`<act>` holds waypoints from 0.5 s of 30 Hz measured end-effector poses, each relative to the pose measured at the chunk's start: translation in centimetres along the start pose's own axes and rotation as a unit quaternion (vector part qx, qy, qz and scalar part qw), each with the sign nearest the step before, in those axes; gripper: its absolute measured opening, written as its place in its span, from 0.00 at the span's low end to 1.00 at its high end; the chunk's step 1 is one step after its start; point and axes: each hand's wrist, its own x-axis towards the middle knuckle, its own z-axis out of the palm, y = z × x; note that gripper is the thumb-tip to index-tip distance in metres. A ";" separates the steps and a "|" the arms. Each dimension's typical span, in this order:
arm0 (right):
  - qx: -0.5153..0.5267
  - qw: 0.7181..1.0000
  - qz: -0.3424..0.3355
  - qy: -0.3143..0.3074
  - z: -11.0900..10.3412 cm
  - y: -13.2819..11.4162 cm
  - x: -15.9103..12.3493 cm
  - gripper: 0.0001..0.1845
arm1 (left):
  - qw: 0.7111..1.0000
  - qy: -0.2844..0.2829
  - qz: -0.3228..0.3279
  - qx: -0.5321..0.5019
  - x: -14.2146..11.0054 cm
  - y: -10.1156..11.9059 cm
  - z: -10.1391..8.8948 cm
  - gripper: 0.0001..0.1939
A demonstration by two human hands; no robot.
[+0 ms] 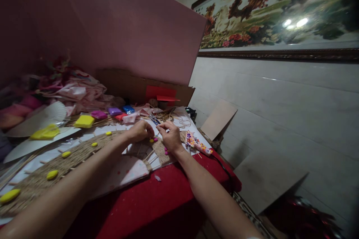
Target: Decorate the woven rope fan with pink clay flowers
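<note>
My left hand [141, 131] is curled with its fingertips together, over the far end of a woven twine piece. Close beside it, my right hand [170, 136] pinches thumb and forefinger together. Whatever either hand holds is too small to make out. Below them lie small magenta and yellow clay balls [152, 140] on the twine weave [160, 152], which has thin sticks poking out. The curved twine band [84, 154] runs to the lower left, dotted with yellow clay ovals [66, 154]. Just beyond my hands is a blue-handled tool [154, 120].
A flower-patterned glue gun [198, 143] lies right of my right hand, its cord trailing over the red tablecloth [134, 209]. Clay packets, yellow [84, 121], purple [114, 111] and blue [128, 109], sit behind. Pink fabric [86, 87] is heaped back left; cardboard [123, 82] stands behind.
</note>
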 end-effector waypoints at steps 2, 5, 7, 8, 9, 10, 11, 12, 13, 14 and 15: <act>-0.002 1.000 0.001 -0.001 0.0 0.0 0.0 0.07 | 1.000 -0.002 0.001 0.008 0.0 0.1 0.0 0.07; -0.004 1.000 0.000 -0.002 -0.1 0.0 0.0 0.07 | 1.000 -0.008 -0.001 0.026 0.0 0.3 0.0 0.07; -0.006 1.000 -0.001 -0.002 -0.1 0.0 0.0 0.07 | 0.999 -0.013 -0.006 0.044 -0.2 0.5 0.1 0.07; -0.008 1.000 0.000 -0.003 -0.1 0.0 0.0 0.07 | 0.998 -0.015 -0.008 0.053 -0.2 0.6 0.1 0.07; -0.009 1.000 0.001 -0.004 -0.1 0.0 0.0 0.07 | 0.998 -0.018 -0.010 0.062 -0.4 0.8 0.1 0.07; -0.011 1.000 0.002 -0.005 0.0 0.0 0.0 0.07 | 0.997 -0.020 -0.011 0.069 -0.5 1.0 0.1 0.07; -0.013 1.000 0.003 -0.006 0.0 0.0 0.0 0.07 | 0.997 -0.021 -0.011 0.079 -0.6 1.3 0.0 0.07; -0.017 1.000 0.005 -0.007 0.0 0.0 0.0 0.07 | 0.995 -0.022 -0.013 0.094 -0.8 1.6 -0.2 0.09; -0.023 1.000 0.007 -0.010 0.0 0.1 -0.1 0.08 | 0.993 -0.023 -0.015 0.113 -1.0 2.0 -0.4 0.11; -0.032 0.999 0.011 -0.014 0.0 0.1 -0.1 0.08 | 0.988 -0.024 -0.020 0.152 -1.3 2.4 -0.7 0.14; -0.044 0.999 0.014 -0.023 0.0 0.1 -0.1 0.07 | 0.981 -0.026 -0.030 0.191 -1.6 2.9 -1.0 0.18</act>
